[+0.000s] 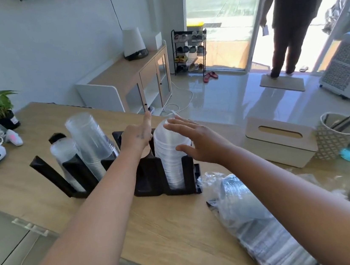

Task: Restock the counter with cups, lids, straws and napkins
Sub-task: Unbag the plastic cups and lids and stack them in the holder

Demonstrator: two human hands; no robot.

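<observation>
Lid stack [172, 155] in holder [151, 181], right hand [195, 144] spread open, left hand [136, 136] grip unclear.

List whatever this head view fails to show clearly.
Head view, left hand: it covers the middle slot of the holder, so the slot's contents and the hand's grip are hidden.
Head view, tissue box: its lid hides how many napkins are left.
Head view, plastic bag: cut off by the bottom edge, and wrinkled film blurs what is stacked inside.

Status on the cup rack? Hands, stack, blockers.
Right hand open, fingers spread beside the clear plastic cup stack in the black slotted rack. Left hand at rack's far side, grip unclear. Crinkled clear plastic bag lies beside rack.
</observation>
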